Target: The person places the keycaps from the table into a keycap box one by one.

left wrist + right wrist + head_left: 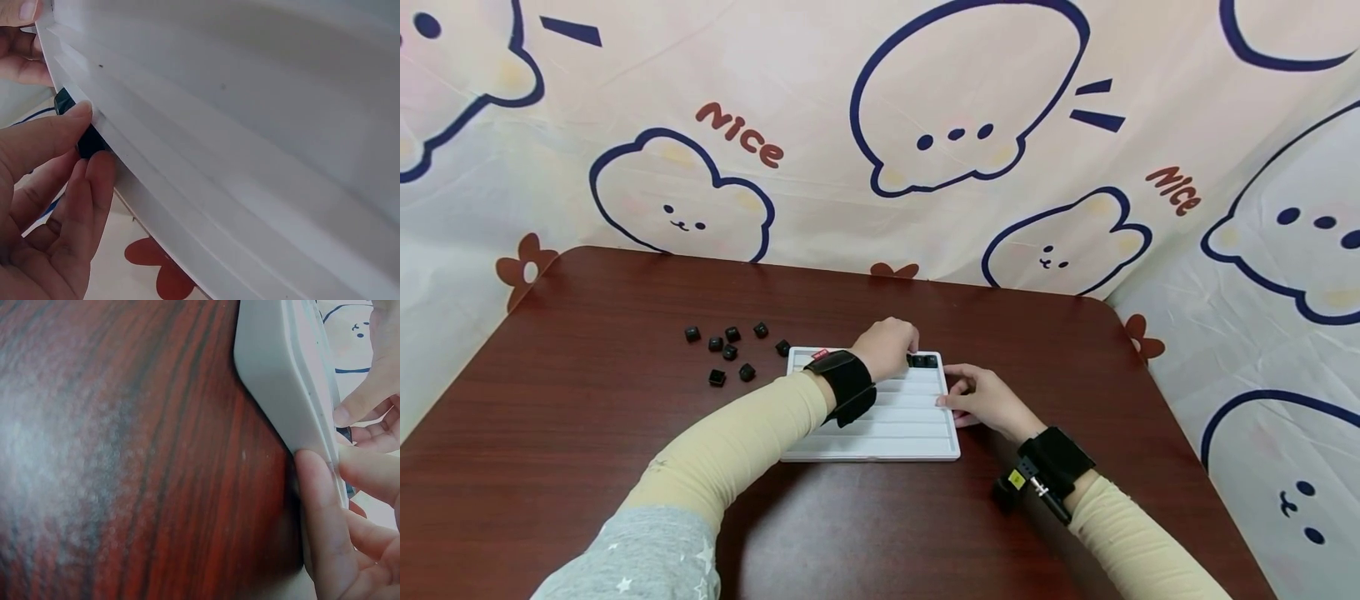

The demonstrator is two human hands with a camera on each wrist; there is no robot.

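A white ridged tray [880, 446] lies on the table, its long rows running left to right. My left hand [886, 348] reaches over its back row. In the left wrist view the thumb and fingers of that hand pinch small black cubes [94, 142] at the tray's edge, partly hidden by the fingers. Beside the hand, black cubes [922, 361] sit side by side in the row's right end. My right hand [992, 402] grips the tray's right edge, with a finger [320, 494] against the outer side wall in the right wrist view.
Several loose black cubes [730, 352] are scattered on the brown table [587, 400] left of the tray. One cube [783, 347] is close to the tray's back left corner. A red label [820, 354] marks that corner. Patterned cloth [820, 225] hangs behind.
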